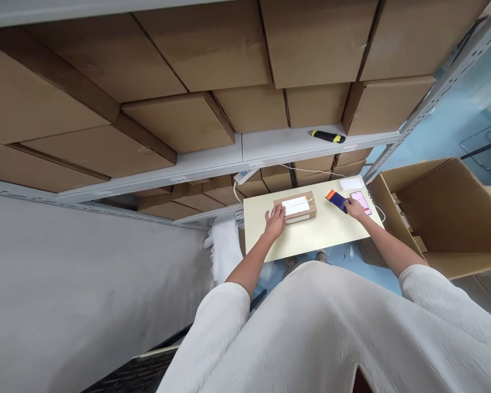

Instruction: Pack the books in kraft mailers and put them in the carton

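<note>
On the pale yellow table, a small brown cardboard box point(313, 207) lies flat with a white label point(295, 206) on top and clear tape at its right end. My left hand point(275, 221) rests against the left end of this box, its fingers spread. Over the right part of the table, my right hand point(354, 209) is closed on a flat dark blue packet point(336, 201) with an orange and white end. A phone with a lit pink screen point(360, 202) lies just beyond that hand.
Shelves of cardboard boxes point(319, 43) rise behind the table point(270, 248). A black and yellow utility knife point(328, 136) lies on the shelf edge. A white device point(352, 183) sits at the table's back right corner. At right stands a large open carton point(454, 213).
</note>
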The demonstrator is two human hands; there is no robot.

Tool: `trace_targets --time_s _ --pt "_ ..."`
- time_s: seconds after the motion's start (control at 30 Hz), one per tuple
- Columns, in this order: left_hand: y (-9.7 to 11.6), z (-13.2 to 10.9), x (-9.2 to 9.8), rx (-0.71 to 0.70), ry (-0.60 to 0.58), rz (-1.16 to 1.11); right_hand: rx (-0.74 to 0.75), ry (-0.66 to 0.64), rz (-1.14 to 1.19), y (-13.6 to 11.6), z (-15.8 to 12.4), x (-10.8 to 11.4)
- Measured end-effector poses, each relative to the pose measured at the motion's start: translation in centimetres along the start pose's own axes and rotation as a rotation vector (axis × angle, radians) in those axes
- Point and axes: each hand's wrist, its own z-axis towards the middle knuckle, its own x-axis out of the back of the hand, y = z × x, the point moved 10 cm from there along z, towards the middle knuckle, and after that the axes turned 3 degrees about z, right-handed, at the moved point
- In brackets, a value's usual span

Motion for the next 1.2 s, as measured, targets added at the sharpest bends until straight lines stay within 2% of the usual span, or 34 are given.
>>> trace_targets --time_s 0.1,0.2,0.33,0.43,0.53,0.63,0.8,0.93,1.03,1.1,1.2 --pt "0.0 0.1 0.1 -0.009 0.023 -0.026 0.153 0.019 0.198 -4.7 0.4 2.2" --pt "0.0 0.1 0.0 -0.011 0.040 -0.046 0.311 -0.050 0.361 -10.7 0.2 2.1" --pt "0.2 0.1 0.0 -0.015 0.054 -0.061 0.368 -0.175 0.420 -17.2 -0.2 -1.2" --pt "0.4 0.1 0.2 -0.020 0.066 -0.065 0.365 -0.248 0.410 -20.0 -0.6 -4.2" --pt "0.5 0.1 0.4 -0.020 0.069 -0.073 0.371 -0.353 0.407 -21.0 -1.3 -6.6" --pt "0.7 0.0 0.6 -0.021 0.056 -0.078 0.446 -0.389 0.275 -21.2 -1.8 -7.6" --pt "0.7 -0.3 0.8 -0.016 0.031 -0.081 0.532 -0.206 -0.195 -20.3 -1.1 -6.0" --pt "0.2 -0.1 1.9 0.010 0.041 -0.157 0.567 -0.214 -0.292 -19.2 -0.9 -4.9" --pt "-0.7 0.6 4.0 0.092 0.133 -0.371 0.553 -0.269 -0.216 -18.1 -0.9 -4.7" --pt "-0.9 1.3 5.3 0.153 0.201 -0.614 0.548 -0.286 -0.151 -17.8 -1.0 -4.7" --pt "-0.5 2.6 6.2 0.237 0.247 -0.989 0.550 -0.252 -0.102 -18.0 -1.0 -4.5"
